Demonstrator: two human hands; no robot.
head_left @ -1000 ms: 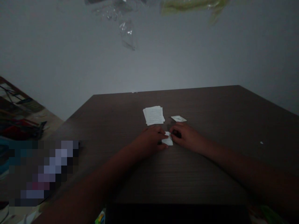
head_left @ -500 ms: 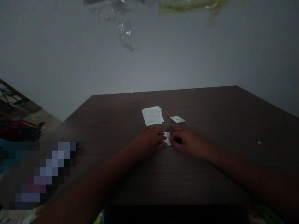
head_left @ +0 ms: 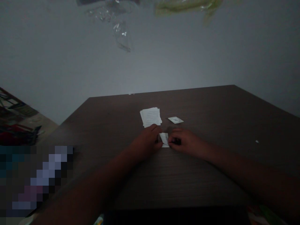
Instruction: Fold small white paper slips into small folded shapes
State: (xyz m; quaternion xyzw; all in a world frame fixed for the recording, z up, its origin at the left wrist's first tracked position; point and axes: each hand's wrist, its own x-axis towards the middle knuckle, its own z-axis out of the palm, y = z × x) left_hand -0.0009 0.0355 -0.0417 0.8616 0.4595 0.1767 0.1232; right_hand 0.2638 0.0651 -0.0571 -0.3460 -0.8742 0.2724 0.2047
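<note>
Far left, past the counter (head_left: 203, 178): red item (head_left: 17, 134) amid clutter, too dark to identify. Pixelated patch (head_left: 42, 184) near the counter's left edge, contents unreadable. Clear plastic (head_left: 122, 36) up at the wall. Left hand (head_left: 148, 140) is at the left end of the small paper (head_left: 165, 140), thumb and fingers a little apart; can't tell if that grip pinches it. Printed sheets (head_left: 151, 117) sit stacked, slightly fanned, just beyond the left hand. Small paper lies on the counter between both hands, a slanted fold showing. Folded paper (head_left: 175, 120), diamond-shaped, lies just beyond the right hand (head_left: 181, 140), whose grip is narrow, fingertips pinching the small paper's right edge. White scrap (head_left: 257, 141) well apart at right.
</note>
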